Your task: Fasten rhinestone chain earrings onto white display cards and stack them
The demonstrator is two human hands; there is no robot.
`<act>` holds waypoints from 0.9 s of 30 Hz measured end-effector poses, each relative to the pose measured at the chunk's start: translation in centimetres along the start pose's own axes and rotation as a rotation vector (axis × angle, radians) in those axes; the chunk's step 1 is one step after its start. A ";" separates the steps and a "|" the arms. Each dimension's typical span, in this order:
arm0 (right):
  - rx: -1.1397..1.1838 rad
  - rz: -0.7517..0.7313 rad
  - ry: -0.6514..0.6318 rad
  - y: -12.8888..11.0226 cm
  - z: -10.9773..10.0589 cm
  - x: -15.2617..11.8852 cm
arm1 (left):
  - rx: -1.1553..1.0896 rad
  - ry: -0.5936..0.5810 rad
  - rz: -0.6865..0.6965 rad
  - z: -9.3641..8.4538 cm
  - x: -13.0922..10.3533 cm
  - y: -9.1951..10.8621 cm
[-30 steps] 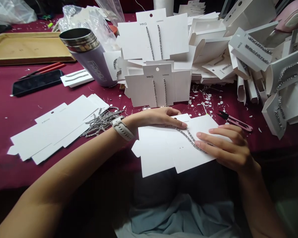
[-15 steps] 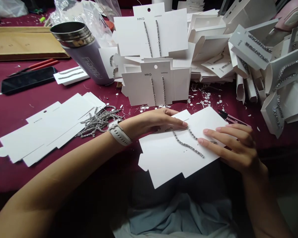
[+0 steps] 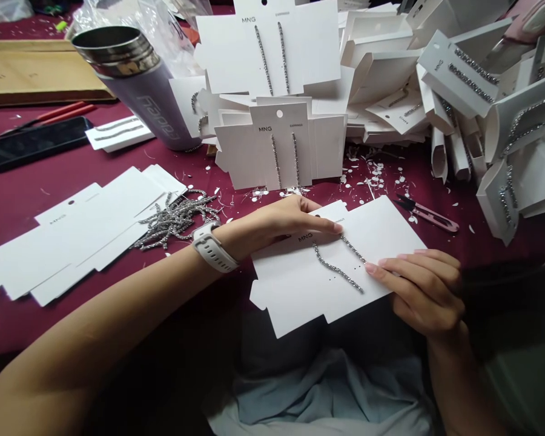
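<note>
a: centrally, a white card (image 3: 300,290) printed "mng" is shown lying flat at the near edge of the maroon table (image 3: 36,181). how are the hands placed?

b: the left hand (image 3: 277,221) is laid flat on the card's upper edge, fingers extended, the index fingertip pressed at the top of one rhinestone strand (image 3: 353,248). nothing is gripped by it. a white watch (image 3: 211,247) is worn on that wrist.

a: and the other?

b: the right hand (image 3: 424,290) is rested on the card's right end, fingers loosely curled, a fingertip touching the lower end of the same strand. whether the card's edge is pinched underneath cannot be told. a second strand (image 3: 338,270) is seen lying just beside the first, nearly parallel.

a: surroundings?

b: blank cards (image 3: 72,230) are spread to the left, with a heap of loose strands (image 3: 177,217) beside them. finished cards (image 3: 277,145) are stacked behind, a purple tumbler (image 3: 136,79) and a black phone (image 3: 31,142) lie farther left, and pink snips (image 3: 429,213) are seen to the right.
</note>
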State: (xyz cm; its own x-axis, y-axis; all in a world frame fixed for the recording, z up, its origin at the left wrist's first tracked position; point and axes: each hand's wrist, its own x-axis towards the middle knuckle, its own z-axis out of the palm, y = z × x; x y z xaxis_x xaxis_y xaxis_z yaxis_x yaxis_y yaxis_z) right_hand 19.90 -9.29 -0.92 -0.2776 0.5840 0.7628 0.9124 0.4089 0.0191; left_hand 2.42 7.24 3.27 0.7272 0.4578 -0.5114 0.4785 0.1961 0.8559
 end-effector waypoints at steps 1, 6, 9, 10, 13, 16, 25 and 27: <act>-0.001 0.019 0.010 -0.3 0.0 -0.1 | 0.022 0.006 0.013 0.0 0.0 0.0; 0.020 0.053 0.002 -1.1 0.1 -0.6 | 0.076 -0.011 0.006 -0.2 0.2 -0.3; 0.056 0.036 -0.011 -1.2 0.0 -1.0 | 0.108 -0.014 0.012 -0.2 0.1 -0.5; 0.071 0.030 -0.012 -1.2 0.0 -1.2 | 0.120 -0.009 0.021 -0.3 0.1 -0.5; 0.134 -0.005 0.013 -1.4 0.1 -1.7 | 0.119 -0.002 0.037 -0.3 -0.1 -0.3; 0.228 0.011 0.075 -1.4 0.0 -1.8 | 0.080 -0.007 0.000 -0.3 -0.3 -0.1; 0.141 -0.046 -0.135 -0.4 0.8 1.1 | 0.124 -0.043 0.047 -0.3 -0.1 -0.4; 0.123 -0.105 -0.168 -0.2 1.2 1.1 | 0.106 -0.052 0.053 -0.4 -0.1 -0.4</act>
State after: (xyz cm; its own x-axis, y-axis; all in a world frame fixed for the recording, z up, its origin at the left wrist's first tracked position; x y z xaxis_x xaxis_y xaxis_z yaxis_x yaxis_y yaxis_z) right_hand 19.08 -7.89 -0.91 -0.4244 0.6382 0.6423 0.8353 0.5498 0.0057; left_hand 1.97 7.43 2.96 0.7762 0.4186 -0.4715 0.4861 0.0789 0.8703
